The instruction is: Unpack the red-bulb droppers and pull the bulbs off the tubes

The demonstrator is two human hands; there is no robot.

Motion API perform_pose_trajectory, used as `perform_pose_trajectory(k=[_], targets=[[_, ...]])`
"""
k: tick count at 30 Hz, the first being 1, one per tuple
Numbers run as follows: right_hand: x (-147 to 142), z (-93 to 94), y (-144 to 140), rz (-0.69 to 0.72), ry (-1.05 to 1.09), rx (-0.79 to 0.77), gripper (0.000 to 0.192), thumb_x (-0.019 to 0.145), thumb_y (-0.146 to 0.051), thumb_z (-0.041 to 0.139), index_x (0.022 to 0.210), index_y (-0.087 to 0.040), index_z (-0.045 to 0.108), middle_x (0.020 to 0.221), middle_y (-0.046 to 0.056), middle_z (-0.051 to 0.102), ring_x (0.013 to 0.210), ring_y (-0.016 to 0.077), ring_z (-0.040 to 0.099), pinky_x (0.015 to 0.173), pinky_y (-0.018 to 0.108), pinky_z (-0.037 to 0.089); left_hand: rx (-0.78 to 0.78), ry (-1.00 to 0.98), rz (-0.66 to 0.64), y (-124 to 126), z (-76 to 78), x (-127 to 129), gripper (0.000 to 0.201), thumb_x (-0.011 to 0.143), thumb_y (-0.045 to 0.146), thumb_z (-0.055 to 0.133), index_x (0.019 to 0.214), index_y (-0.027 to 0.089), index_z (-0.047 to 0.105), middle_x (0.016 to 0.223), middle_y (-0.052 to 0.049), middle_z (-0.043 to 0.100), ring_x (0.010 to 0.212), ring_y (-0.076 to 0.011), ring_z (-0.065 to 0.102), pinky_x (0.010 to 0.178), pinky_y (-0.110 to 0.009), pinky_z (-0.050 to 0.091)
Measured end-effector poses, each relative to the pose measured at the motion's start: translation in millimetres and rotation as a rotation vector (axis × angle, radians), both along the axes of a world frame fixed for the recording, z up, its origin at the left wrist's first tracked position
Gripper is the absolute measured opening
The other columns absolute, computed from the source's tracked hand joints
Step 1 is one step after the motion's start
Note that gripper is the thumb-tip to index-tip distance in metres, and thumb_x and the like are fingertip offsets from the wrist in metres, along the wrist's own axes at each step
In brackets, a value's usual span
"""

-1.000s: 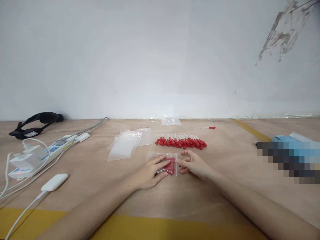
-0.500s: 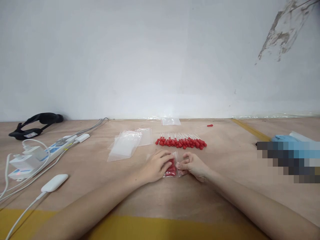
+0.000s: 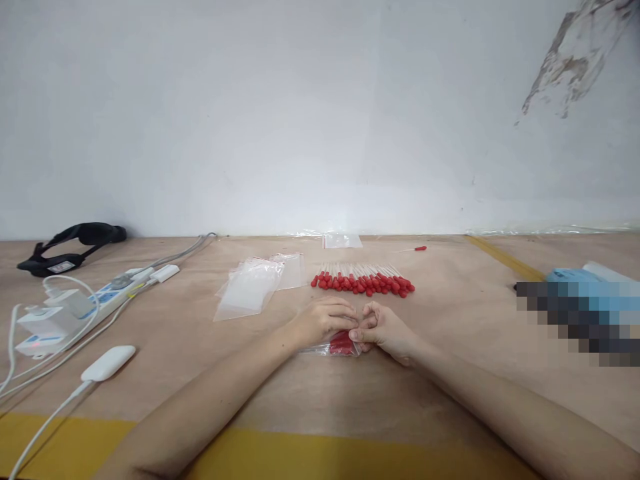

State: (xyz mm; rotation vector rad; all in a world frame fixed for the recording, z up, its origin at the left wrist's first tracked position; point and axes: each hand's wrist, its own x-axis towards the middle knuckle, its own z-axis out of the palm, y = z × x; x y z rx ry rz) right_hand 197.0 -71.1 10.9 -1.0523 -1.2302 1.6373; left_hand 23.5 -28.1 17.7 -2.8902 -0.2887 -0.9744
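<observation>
I note a tan wood-grain tabletop (image 3: pixel 450 373) with a yellow band (image 3: pixel 300 460) along its near edge and a thinner yellow stripe (image 3: pixel 503 259) at far right. The small bag (image 3: pixel 343 345) under the left hand (image 3: pixel 323 320) and right hand (image 3: pixel 383 327) is clear, its contents red. The row of swabs (image 3: pixel 363 280) beyond has red tips on white sticks. The empty bags (image 3: pixel 253 287) read clear to milky. The power strip (image 3: pixel 75 310) is white with blue marking, its cables white and grey. The strap (image 3: pixel 70 243) is black. The wall (image 3: pixel 300 113) is off-white with a brown-grey stain (image 3: pixel 570 60).
</observation>
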Motion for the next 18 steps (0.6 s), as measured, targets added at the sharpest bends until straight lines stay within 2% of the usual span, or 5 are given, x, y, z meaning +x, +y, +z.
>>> perform_pose_trajectory(k=[4,9,13,16,18], targets=[[1.2,-3.5,1.2,0.034,0.055,0.025,0.061,0.041,-0.036,0.080,0.075,-0.021,0.033,0.046,-0.009,0.054,0.041,0.0087,0.050,0.046,0.022,0.040,0.023,0.016,0.024,-1.0,0.9,0.6,0.023,0.088,0.023,0.042,0.083,0.018,0.064,0.085,-0.004,0.067,0.089,-0.0147,0.059,0.079,-0.028,0.048],[-0.8,-7.8,3.7,0.049,0.122,0.054,0.045,0.051,-0.036,0.077,0.076,-0.018,0.044,0.049,-0.008,0.052,0.042,0.0052,0.045,0.046,0.019,0.035,0.047,0.019,0.057,-2.1,3.0,-3.2,0.021,0.088,0.021,0.041,0.086,0.016,0.061,0.088,-0.004,0.066,0.089,-0.0149,0.058,0.079,-0.027,0.047],[-2.4,-8.7,3.5,0.025,0.160,0.038,0.037,0.054,-0.038,0.075,0.074,-0.016,0.052,0.054,-0.006,0.052,0.048,0.0054,0.046,0.051,0.021,0.038,0.032,0.047,0.110,0.4,-0.2,-8.7,0.023,0.089,0.021,0.038,0.087,0.017,0.060,0.091,-0.005,0.064,0.088,-0.0139,0.058,0.078,-0.026,0.046],[-0.5,-10.7,2.6,0.057,0.075,0.154,0.034,0.061,-0.042,0.069,0.080,-0.016,0.058,0.067,-0.001,0.059,0.060,0.0100,0.055,0.063,0.027,0.045,-0.002,0.054,0.142,1.7,-2.6,-13.4,0.025,0.090,0.021,0.036,0.085,0.016,0.060,0.090,-0.006,0.063,0.086,-0.0132,0.058,0.077,-0.024,0.045],[1.7,-14.2,3.2,0.071,-0.095,0.351,0.030,0.068,-0.039,0.064,0.089,-0.018,0.061,0.079,0.003,0.063,0.072,0.0137,0.058,0.071,0.031,0.046,-0.039,0.056,0.160,1.7,-3.0,-15.8,0.025,0.090,0.019,0.035,0.085,0.016,0.059,0.091,-0.006,0.063,0.084,-0.0123,0.058,0.075,-0.023,0.045]])
